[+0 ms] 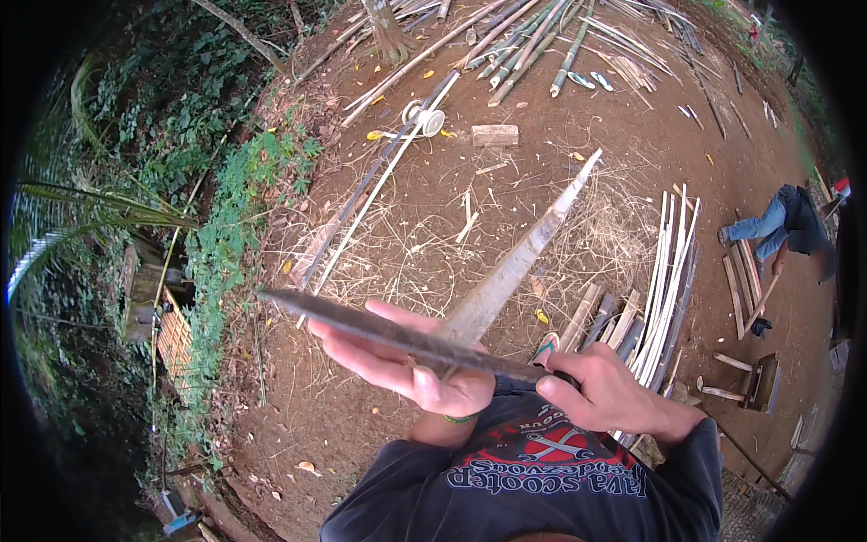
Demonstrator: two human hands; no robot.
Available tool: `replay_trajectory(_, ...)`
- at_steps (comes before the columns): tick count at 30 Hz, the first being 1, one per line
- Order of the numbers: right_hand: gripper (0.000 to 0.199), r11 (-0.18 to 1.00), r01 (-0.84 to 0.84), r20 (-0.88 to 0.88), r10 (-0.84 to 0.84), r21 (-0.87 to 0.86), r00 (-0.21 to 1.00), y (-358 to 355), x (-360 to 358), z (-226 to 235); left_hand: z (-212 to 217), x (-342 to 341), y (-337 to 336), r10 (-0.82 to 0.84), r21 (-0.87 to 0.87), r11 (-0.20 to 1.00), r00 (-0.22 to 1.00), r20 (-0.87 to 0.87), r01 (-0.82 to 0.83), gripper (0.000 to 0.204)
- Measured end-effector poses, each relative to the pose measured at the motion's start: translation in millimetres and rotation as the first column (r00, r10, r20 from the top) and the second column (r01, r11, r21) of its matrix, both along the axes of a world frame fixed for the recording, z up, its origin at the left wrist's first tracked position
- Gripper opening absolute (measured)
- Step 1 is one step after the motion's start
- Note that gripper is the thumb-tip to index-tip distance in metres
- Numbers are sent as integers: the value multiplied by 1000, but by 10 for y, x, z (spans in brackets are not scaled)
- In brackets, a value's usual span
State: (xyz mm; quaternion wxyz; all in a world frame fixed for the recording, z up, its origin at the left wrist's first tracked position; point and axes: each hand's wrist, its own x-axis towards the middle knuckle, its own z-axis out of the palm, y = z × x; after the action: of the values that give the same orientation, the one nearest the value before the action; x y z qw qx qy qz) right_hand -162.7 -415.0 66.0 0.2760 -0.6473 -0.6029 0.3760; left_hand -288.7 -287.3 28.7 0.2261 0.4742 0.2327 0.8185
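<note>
My right hand (607,390) grips the dark handle of a long machete (379,330), whose blade runs left across the view. A long split bamboo strip (524,253) slants up and away from my body to the upper right. My left hand (397,361) lies palm up under the strip's near end, fingers stretched to the left beneath the blade. The blade crosses over the strip just above that hand.
Bare earth with straw and shavings lies below. A stack of pale bamboo slats (664,280) sits to the right. Bamboo poles (524,45) are piled at the top. A brick (495,135) and a white reel (424,117) lie nearby. Another person (781,221) bends over at right. Dense greenery (181,163) borders the left.
</note>
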Motion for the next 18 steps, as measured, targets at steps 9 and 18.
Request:
replay_trajectory(9, 40, 996, 70, 0, -70, 46, 998, -42, 23, -118, -6, 221, -158, -119, 63, 993, 939, 323, 104, 88)
replay_trajectory(18, 39, 990, 122, -7, -122, 74, 993, -156, 102, -189, 83, 358, -238, -88, 75, 995, 940, 331, 67, 88)
